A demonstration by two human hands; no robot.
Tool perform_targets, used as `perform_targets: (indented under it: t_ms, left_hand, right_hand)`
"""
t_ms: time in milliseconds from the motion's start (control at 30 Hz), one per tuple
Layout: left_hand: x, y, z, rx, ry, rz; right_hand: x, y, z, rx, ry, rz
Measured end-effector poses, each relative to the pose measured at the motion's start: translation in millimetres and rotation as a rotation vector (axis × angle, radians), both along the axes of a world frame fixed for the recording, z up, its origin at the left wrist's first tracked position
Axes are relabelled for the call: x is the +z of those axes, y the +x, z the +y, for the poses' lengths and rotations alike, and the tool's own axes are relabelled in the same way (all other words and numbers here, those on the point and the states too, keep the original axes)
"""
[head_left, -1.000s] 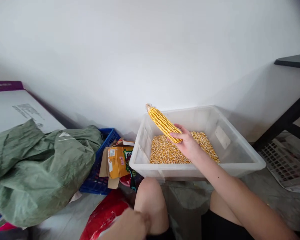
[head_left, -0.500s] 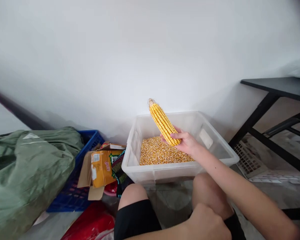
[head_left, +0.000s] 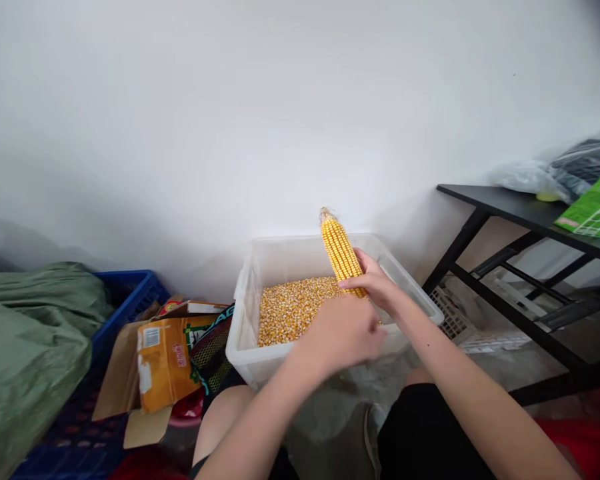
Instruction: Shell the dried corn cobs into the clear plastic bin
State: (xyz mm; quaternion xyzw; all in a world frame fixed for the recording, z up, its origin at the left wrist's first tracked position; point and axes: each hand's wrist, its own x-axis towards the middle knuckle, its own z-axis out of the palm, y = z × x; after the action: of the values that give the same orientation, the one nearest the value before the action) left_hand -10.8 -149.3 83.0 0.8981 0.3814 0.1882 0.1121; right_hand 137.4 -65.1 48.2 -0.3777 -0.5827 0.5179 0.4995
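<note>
here our right hand (head_left: 375, 283) holds a dried corn cob (head_left: 341, 252) by its lower end, fingers wrapped around the thick base, so the cob stands nearly upright with its tip tilted a little to the left and a dry tuft at the top. it sits above the far right part of a clear plastic tub (head_left: 245, 357), over the bed of loose kernels (head_left: 293, 308) inside.

we judge the cob to be light and stiff; it looks dry, so it should not bend or squash in the grip. the rows of hard kernels give a bumpy surface that seems easy to hold without slipping, though dry kernels may come loose under pressure, so a hold on the base keeps most of the rows free. the narrow tip looks like the weakest place to grasp.

our left hand (head_left: 343, 333) is just below and in front of the cob, close to the right hand but apart from the cob as far as we can see. it is blurred, fingers loosely curled with nothing in it that we can see, and we cannot tell how wide they are.

left of the tub lie a torn orange carton (head_left: 163, 360), a blue crate (head_left: 125, 300) and a green sack (head_left: 25, 333). to the right stands a black table (head_left: 520, 210).
</note>
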Motion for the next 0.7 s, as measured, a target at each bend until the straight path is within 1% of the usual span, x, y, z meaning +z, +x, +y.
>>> perform_targets:
  t_ms: [33, 67, 100, 133, 167, 200, 267, 333, 367, 400, 433, 500, 567, 633, 700]
  left_hand:
    - [8.9, -11.7, 12.9, 0.106, -0.033, -0.035]
    - [14.5, -21.7, 27.7, 0.217, -0.069, -0.096]
    - [16.2, -28.9, 43.3, 0.365, -0.079, -0.187]
    - [14.1, -33.1, 58.3, 0.474, -0.085, -0.275]
    - [8.5, -34.1, 71.7, 0.521, -0.114, -0.341]
    - [0.5, -32.5, 82.8, 0.511, -0.163, -0.395]
    - [-19.1, -24.8, 96.9, 0.378, -0.253, -0.551]
    - [-36.3, -18.0, 101.3, 0.289, -0.301, -0.695]
    - [-42.5, -16.6, 101.0, 0.277, -0.305, -0.725]
    - [-46.7, -16.6, 99.6, 0.284, -0.3, -0.718]
    - [-49.4, -17.6, 97.6, 0.304, -0.284, -0.673]
    - [-51.4, -20.2, 93.4, 0.373, -0.223, -0.512]
    - [-51.7, -19.9, 89.9, 0.458, -0.156, -0.317]
    - [-52.2, -15.9, 87.5, 0.525, -0.103, -0.159]
    - [-52.9, -10.4, 85.6, 0.556, -0.065, -0.051]
  right_hand:
    - [-2.8, 0.5, 3.7, -0.001, 0.002, 0.011]
    - [-5.6, 0.1, 7.3, 0.002, 0.006, 0.022]
    - [-8.5, -1.4, 10.6, 0.01, 0.01, 0.031]
    - [-11.5, -3.7, 13.6, 0.024, 0.013, 0.038]
    - [-14.3, -6.5, 16.0, 0.045, 0.015, 0.044]
    - [-16.7, -9.2, 17.9, 0.07, 0.017, 0.051]
    - [-19.5, -11.8, 20.8, 0.118, 0.031, 0.062]
    - [-17.6, -7.6, 24.2, 0.18, 0.023, 0.018]
    - [-14.7, -2.9, 26.5, 0.206, 0.003, -0.026]
    - [-10.7, 2.9, 29.1, 0.219, -0.027, -0.071]
    - [-6.1, 8.9, 31.8, 0.183, -0.042, -0.092]
    - [3.1, 18.1, 36.8, 0.032, -0.018, -0.052]
    - [8.6, 20.4, 40.3, -0.082, 0.046, 0.016]
    - [8.3, 17.3, 42.7, -0.157, 0.095, 0.061]
    - [3.5, 13.4, 44.4, -0.222, 0.106, 0.092]
